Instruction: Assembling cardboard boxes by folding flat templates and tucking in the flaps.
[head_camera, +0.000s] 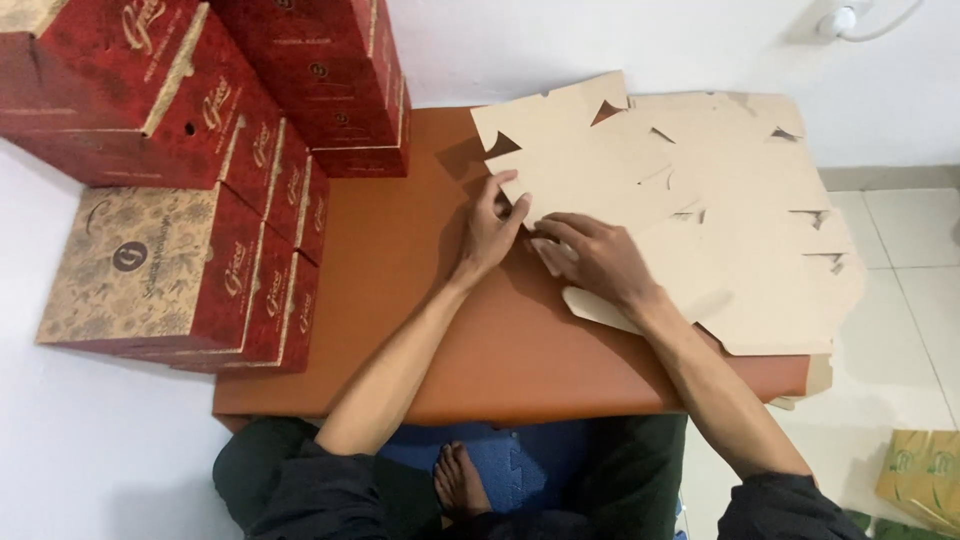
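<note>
While seated at a low orange-brown table (420, 330), seen from above w/ head camera looking down. Both bare forearms reaching up from bottom centre of frame toward middle.

Left hand (492, 228) at frame centre, fingers spread apart, fingertips pressing on edge of flat tan cardboard sheet (590, 165); not clamped round it, just pressing down. Right hand (598, 258) just right of left hand, fingers loosely curled, resting on top of same sheet, thumb side near a folded flap (552, 255); cannot tell whether pinching flap or only touching it.

Top sheet lying on a stack of unfolded box blanks (760, 250), tan, w/ cut tabs and slots, covering upper right part of table and hanging past its right edge. Hands close together, nearly touching, at stack's left border.

Upper left of frame: pile of assembled boxes (200, 150), dark red w/ gold ornament, stacked several high against white wall, beside table's left edge. One box (140, 265) at left centre showing a beige patterned face.

Bottom centre: dark sleeves, crossed legs, a bare foot (458, 480) on a blue foam mat (525, 465). Right side: pale tiled floor (900, 320). Bottom right corner: part of a yellow-green carton (925, 470). Top right corner: white plug and cable (845, 18) on wall.
</note>
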